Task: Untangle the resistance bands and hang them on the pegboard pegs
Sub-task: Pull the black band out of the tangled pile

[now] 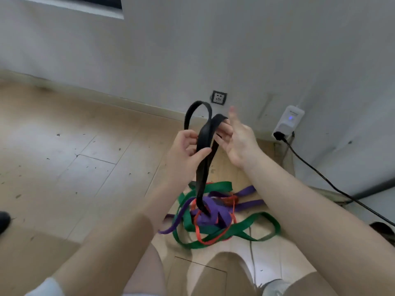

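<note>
Left hand: my left hand (186,150) is raised above the floor, thumb and curled fingers pinching the flat black rubber resistance band (204,146) at mid-length.
Right hand: my right hand (237,139) sits just beside the left, palm toward me; the lower fingers curl onto the band's upper fold, the index finger stands straight up.
Black band, position: held in the air between both hands. One loop arches above the left hand; a second fold rests against the right fingers. The doubled tail hangs down and ends in the pile below.
Tangle: green (245,227), purple (213,212) and thin orange-red (213,240) flat bands lie knotted together on the floor, directly under my hands (individual crossings I cannot resolve).
Contact point: the black band's lower end touches the purple band at the middle of the pile.
Floor: pale wood-look planks (64,146), speckled with small dark debris.
Wall: grey wall with a square socket plate (218,97) near the skirting; to its right, a white plug-in box (289,120) showing a blue light, with a black cable (320,174) running down to the right.
</note>
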